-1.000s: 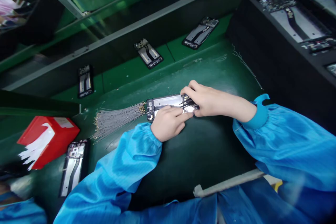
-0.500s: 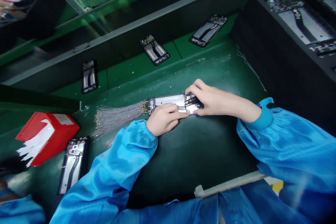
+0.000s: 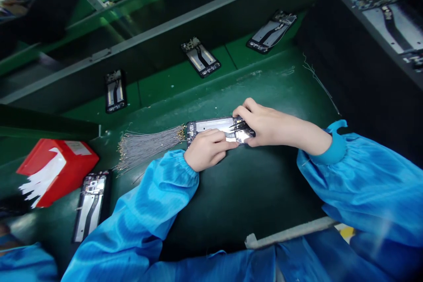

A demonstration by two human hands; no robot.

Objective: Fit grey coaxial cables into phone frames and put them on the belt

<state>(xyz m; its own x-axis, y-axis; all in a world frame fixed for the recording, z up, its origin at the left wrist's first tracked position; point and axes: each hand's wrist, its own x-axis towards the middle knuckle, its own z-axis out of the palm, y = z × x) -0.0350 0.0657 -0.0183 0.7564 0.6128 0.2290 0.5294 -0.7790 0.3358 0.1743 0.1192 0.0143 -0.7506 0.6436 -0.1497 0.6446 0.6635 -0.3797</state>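
Note:
An opened phone [image 3: 214, 124] lies on the green bench, its silver plate and circuit boards facing up. Resting over its near edge, my left hand [image 3: 208, 149] holds it, the index finger stretched along the edge and the other fingers curled. My right hand [image 3: 256, 123] is closed over the phone's right end. Dark pointed tips, which look like tweezers [image 3: 236, 127], stick out leftward from under its fingers onto the circuit board; the rest of them is hidden. Touching or nearly touching the phone's left end is a bundle of thin grey cables [image 3: 148, 145] with gold-coloured ends.
Several opened phones lie along the back ledge, one of them a phone [image 3: 201, 57] in the middle. A red box [image 3: 71, 167] with white strips and another phone [image 3: 89, 211] are at left. On the right stands a black foam tray [image 3: 337, 53] holding phones. Loose wires [image 3: 320, 81] lie beside it.
The view has shifted slightly. The dark tips in my right hand have tilted and sit closer together. My left hand keeps its place on the phone.

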